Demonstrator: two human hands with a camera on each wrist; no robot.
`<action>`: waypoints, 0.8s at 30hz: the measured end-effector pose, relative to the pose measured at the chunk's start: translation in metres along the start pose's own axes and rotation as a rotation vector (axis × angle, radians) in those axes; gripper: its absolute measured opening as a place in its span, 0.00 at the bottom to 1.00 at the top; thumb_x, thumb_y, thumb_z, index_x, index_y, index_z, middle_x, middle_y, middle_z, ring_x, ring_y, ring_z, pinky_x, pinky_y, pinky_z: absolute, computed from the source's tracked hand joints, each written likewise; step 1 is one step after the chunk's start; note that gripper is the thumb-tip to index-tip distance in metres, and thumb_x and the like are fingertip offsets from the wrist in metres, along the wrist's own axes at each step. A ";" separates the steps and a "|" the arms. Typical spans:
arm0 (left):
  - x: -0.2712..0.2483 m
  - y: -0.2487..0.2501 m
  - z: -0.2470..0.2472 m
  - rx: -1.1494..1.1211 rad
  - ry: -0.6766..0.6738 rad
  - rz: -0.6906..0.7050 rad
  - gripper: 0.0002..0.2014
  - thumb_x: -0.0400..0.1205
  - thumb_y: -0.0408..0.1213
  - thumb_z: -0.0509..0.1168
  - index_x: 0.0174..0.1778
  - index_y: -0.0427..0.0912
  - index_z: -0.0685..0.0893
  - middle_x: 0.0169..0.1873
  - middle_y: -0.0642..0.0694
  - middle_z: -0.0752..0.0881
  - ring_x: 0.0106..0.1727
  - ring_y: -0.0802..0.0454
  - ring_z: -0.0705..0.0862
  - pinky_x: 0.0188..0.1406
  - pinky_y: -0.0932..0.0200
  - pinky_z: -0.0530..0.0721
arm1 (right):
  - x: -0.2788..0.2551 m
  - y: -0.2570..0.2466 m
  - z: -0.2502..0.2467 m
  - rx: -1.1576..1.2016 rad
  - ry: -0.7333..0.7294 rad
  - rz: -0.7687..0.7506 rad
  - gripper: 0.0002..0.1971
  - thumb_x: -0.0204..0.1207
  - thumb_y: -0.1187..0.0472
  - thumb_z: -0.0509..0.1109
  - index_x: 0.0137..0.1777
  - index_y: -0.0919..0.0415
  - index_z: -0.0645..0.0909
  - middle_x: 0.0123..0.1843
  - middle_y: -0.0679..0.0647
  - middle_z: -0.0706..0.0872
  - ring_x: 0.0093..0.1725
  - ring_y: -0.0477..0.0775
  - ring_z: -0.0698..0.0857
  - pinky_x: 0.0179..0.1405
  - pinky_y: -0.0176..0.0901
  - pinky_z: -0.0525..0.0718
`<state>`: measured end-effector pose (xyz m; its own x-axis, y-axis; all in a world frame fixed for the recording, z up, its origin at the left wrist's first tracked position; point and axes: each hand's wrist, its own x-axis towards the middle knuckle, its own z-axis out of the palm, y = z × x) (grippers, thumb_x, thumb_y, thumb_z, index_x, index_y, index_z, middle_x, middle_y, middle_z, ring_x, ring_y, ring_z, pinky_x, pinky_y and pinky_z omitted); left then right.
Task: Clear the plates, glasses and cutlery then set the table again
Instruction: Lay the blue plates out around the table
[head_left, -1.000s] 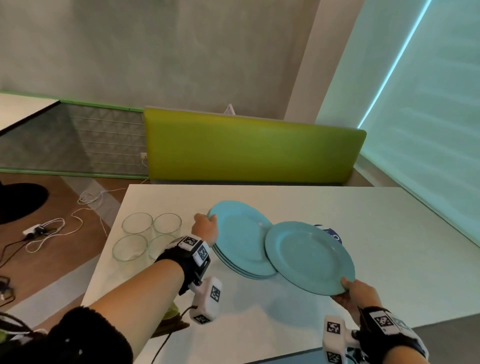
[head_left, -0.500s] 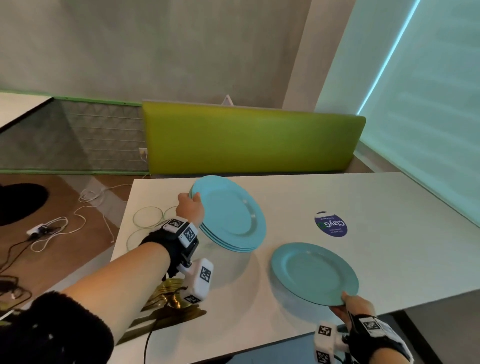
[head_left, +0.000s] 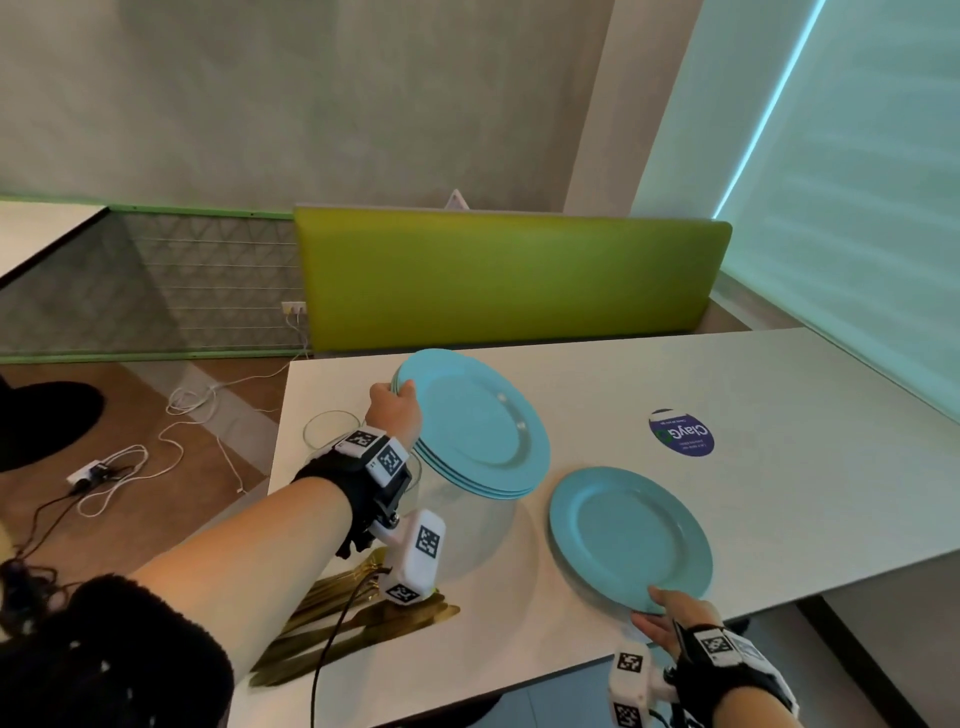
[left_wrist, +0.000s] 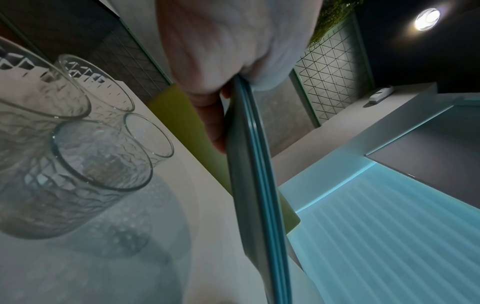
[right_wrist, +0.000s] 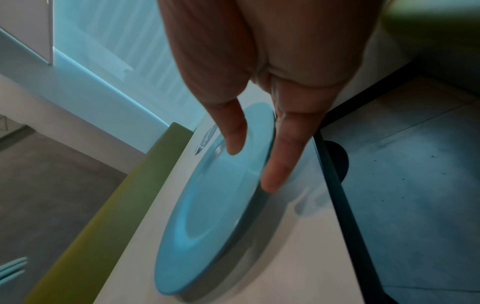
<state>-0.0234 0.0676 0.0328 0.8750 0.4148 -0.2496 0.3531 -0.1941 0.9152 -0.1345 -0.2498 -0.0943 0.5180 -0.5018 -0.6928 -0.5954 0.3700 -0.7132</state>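
Observation:
My left hand (head_left: 397, 410) grips the left rim of a stack of blue plates (head_left: 472, 426), held tilted above the white table (head_left: 779, 467). In the left wrist view the thumb and fingers (left_wrist: 215, 131) pinch the stack's edge (left_wrist: 252, 164). My right hand (head_left: 660, 613) pinches the near rim of a single blue plate (head_left: 628, 535) close to the table's front edge. The right wrist view shows the thumb on top of this plate (right_wrist: 215, 205) and a finger (right_wrist: 283, 164) under its rim, with a shadow beneath. Clear glasses (left_wrist: 98, 156) stand left of the stack.
Gold cutlery (head_left: 353, 618) lies at the table's front left, under my left wrist. A round blue sticker (head_left: 680, 434) is on the table right of the stack. A green bench back (head_left: 509, 280) stands behind the table. Cables (head_left: 130, 462) lie on the floor at left.
My right hand has drawn the single plate off the stack and lowered it toward the table's front edge. My left hand has carried the stack a little back and left.

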 end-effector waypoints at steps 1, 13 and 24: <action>0.001 0.000 -0.001 -0.005 -0.002 0.002 0.21 0.87 0.45 0.53 0.70 0.33 0.69 0.65 0.32 0.80 0.64 0.34 0.80 0.65 0.46 0.78 | 0.000 0.003 0.001 -0.008 0.003 0.010 0.18 0.80 0.74 0.63 0.68 0.77 0.68 0.61 0.80 0.78 0.32 0.64 0.79 0.05 0.42 0.78; 0.007 -0.005 0.010 -0.046 -0.013 0.015 0.20 0.86 0.45 0.54 0.66 0.33 0.74 0.60 0.32 0.83 0.60 0.34 0.82 0.62 0.44 0.81 | -0.007 0.005 0.012 -0.125 -0.008 0.036 0.23 0.79 0.73 0.65 0.73 0.76 0.65 0.60 0.76 0.79 0.42 0.69 0.84 0.23 0.46 0.88; 0.005 0.002 0.026 -0.073 -0.057 -0.001 0.20 0.85 0.44 0.54 0.66 0.33 0.73 0.59 0.32 0.83 0.60 0.34 0.82 0.62 0.44 0.81 | -0.025 -0.013 0.004 -0.383 -0.001 0.051 0.08 0.77 0.66 0.69 0.42 0.67 0.72 0.32 0.60 0.71 0.34 0.59 0.76 0.37 0.57 0.87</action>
<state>-0.0094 0.0463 0.0249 0.8927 0.3635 -0.2664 0.3309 -0.1274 0.9350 -0.1372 -0.2391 -0.0679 0.4823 -0.4898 -0.7263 -0.8064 0.0757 -0.5865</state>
